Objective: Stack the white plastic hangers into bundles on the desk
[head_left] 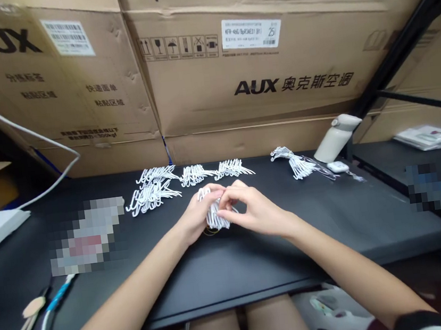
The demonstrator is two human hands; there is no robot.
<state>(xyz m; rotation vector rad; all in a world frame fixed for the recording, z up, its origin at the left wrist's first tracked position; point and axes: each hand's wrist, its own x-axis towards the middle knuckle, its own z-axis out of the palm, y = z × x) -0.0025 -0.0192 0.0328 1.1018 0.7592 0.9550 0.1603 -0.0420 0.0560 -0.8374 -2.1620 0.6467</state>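
My left hand [194,217] is closed around a bundle of white hooks [218,220], held just above the black tabletop. My right hand [256,210] meets the bundle from the other side, thumb and fingers bent in a pinch at its upper part. What exactly the right fingertips grip is partly hidden. A thin yellowish loop, perhaps a rubber band [211,231], shows under the bundle. Beyond my hands lie several heaps of similar white hooks: a double heap on the left [153,192], a middle heap [194,174] and another heap [234,168].
More white hooks [301,166] lie at the right, near a cream bottle [335,137] and a small white case [337,167]. A blurred-out phone-like object [92,231] with a cable is at the left. Large cardboard boxes [261,106] stand behind the black table [227,282].
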